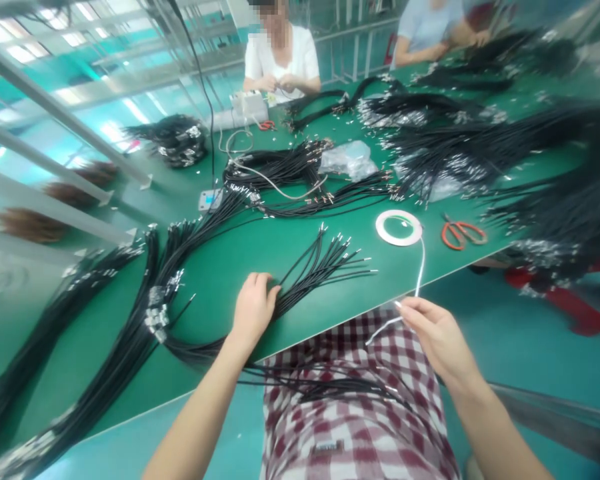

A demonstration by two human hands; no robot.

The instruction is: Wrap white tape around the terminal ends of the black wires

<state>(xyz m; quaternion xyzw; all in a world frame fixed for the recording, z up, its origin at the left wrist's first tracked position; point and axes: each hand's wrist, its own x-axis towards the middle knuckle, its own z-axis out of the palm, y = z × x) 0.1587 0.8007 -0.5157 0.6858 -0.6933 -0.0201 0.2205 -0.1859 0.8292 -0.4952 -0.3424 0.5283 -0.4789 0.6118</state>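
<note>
Head cam: left hand (pixel 254 310) loosely grips black crimped wires (pixel 320 273), right hand (pixel 437 337) pinches white tape (pixel 420 267) coming off a roll (pixel 399 228).

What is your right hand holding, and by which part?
The right hand pinches white tape in its fingertips, near the tape's loose end. The tape runs back to the roll.

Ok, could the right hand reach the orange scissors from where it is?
Probably yes: the right hand is at the bench edge near the orange-handled scissors, no cable bundle between them, though its fingers are pinching white tape.
</note>
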